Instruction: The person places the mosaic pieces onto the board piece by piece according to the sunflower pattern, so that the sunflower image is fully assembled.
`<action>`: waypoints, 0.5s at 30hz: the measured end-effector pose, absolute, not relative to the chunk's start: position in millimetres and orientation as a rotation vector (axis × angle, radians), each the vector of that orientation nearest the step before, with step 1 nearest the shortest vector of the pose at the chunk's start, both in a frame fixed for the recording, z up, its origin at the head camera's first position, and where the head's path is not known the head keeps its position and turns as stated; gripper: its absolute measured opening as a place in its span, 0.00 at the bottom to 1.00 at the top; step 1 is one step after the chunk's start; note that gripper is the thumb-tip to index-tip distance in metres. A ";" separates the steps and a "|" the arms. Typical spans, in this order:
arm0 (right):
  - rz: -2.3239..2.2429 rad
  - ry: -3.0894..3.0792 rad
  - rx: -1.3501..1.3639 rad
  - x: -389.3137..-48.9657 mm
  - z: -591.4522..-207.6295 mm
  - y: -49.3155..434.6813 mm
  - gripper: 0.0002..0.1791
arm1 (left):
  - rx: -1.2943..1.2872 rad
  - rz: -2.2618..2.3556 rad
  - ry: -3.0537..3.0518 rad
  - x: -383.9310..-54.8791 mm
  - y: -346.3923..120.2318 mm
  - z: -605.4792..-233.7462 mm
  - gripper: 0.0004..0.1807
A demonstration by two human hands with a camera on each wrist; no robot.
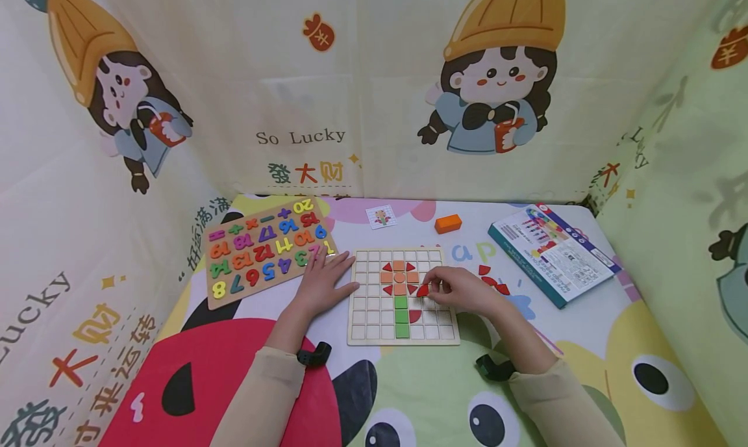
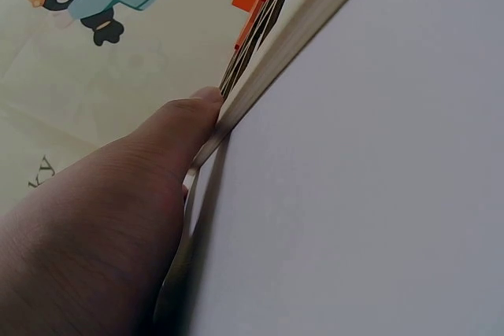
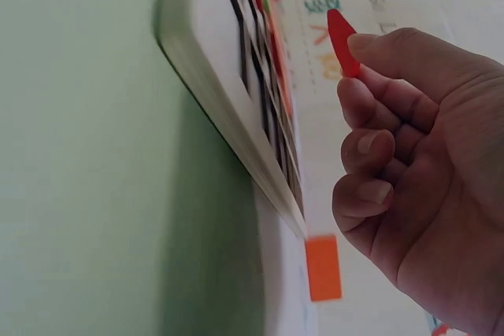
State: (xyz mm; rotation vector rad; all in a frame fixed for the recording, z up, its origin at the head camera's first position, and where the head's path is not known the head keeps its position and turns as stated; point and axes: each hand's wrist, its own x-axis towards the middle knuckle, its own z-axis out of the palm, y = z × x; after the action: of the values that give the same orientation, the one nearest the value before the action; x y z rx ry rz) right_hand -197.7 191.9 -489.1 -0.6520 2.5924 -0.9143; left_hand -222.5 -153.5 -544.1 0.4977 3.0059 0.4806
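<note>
Grid board (image 1: 403, 333) mid-table, both hands at it. Left hand (image 1: 323, 282) flat against board's left edge, filling gap toward number puzzle board (image 1: 265, 251); no passage there. Right hand (image 1: 461, 288) pinching red piece (image 1: 423, 291) over board's right part, covering right-side cells. Loose red pieces (image 1: 493, 279) just right of board. Booklet (image 1: 552, 252) farther right, open strip of cloth between. Orange block (image 1: 448, 223) and small card (image 1: 381, 216) behind board, apart, with room between. Near side of board open between forearms. Fabric walls close left, back, right.
</note>
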 end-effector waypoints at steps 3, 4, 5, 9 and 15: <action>-0.897 2.582 -0.685 -196.3 -492.2 184.1 0.10 | 0.507 0.478 3.009 -222.4 -153.9 -543.5 0.40; -0.889 2.578 -0.689 -195.8 -493.3 181.9 0.10 | 0.508 0.478 3.010 -222.4 -154.1 -543.4 0.40; -0.881 2.575 -0.688 -195.2 -494.3 179.9 0.10 | 0.508 0.480 3.010 -222.3 -154.2 -543.4 0.40; -0.836 2.579 -0.662 -193.0 -498.1 173.8 0.10 | 0.503 0.483 3.007 -222.3 -154.0 -543.3 0.40; -0.806 2.594 -0.611 -190.6 -501.8 171.4 0.09 | 0.499 0.479 3.000 -222.1 -153.8 -543.2 0.41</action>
State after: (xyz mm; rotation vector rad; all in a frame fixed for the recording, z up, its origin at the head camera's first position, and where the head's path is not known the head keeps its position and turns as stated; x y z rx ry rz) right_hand -190.6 171.4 -501.8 -0.6109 2.5942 -0.8062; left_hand -222.1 -153.8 -543.2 0.4990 3.0003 0.4794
